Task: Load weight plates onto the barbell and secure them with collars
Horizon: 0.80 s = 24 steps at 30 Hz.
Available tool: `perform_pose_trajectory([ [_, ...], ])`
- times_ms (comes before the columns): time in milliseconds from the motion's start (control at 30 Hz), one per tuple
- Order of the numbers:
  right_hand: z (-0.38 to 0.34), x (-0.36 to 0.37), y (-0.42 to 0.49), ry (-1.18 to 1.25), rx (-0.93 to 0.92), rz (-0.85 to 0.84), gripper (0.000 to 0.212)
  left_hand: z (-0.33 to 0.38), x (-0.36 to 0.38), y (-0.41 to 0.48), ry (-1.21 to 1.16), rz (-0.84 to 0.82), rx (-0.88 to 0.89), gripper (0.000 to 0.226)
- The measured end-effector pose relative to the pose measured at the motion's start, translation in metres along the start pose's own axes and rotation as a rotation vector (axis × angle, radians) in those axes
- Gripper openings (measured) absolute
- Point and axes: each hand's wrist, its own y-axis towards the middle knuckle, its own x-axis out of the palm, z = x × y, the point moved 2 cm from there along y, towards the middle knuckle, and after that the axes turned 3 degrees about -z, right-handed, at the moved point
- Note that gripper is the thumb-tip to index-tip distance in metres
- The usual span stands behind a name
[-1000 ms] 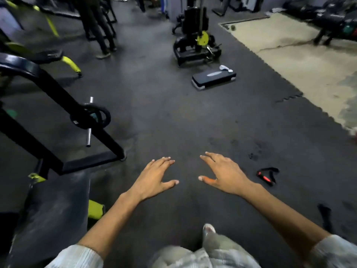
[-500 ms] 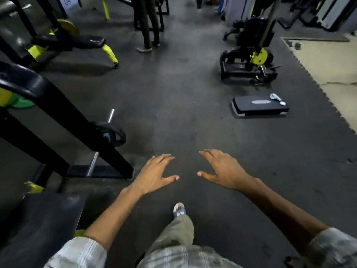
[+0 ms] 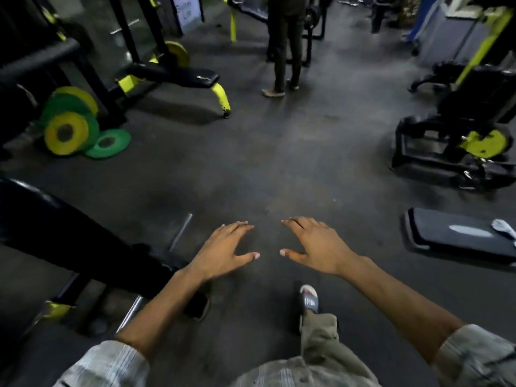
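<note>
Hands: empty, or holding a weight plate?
Empty. The left hand and the right hand are open, fingers spread, gripping nothing.

I'm in a gym, no question: dark rubber floor [image 3: 265, 169] everywhere, yellow and green weight plates [image 3: 69, 129] leaning in a heap at the foot of a black rack [image 3: 110, 107] on the left, and a padded bench [image 3: 178, 75] with yellow legs just behind them. Over on my right there's a black machine [image 3: 458, 135] with a yellow disc low on its frame and a step platform [image 3: 458, 236] lying on the floor near it. Another person [image 3: 284, 51] is standing farther back among more yellow-and-black gear.
</note>
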Motion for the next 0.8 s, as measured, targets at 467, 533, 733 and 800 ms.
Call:
perform_pose_trajectory([
  [467,0.049,-0.111,0.379,-0.163,-0.512,-0.154,0.078,-0.14,-0.099,0.17,-0.146,0.248,-0.498,0.093],
  [533,0.033,-0.112,0.433,-0.178,-0.587,-0.174,0.079,-0.178,-0.106,0.184,-0.172,0.267,-0.573,0.093],
  [733,-0.033,-0.122,0.564,-0.227,-0.778,-0.211,0.08,-0.264,-0.148,0.208,-0.236,0.312,-0.745,0.094],
  [800,-0.061,-0.132,0.606,-0.239,-0.849,-0.214,0.08,-0.288,-0.165,0.208,-0.244,0.339,-0.808,0.094],
])
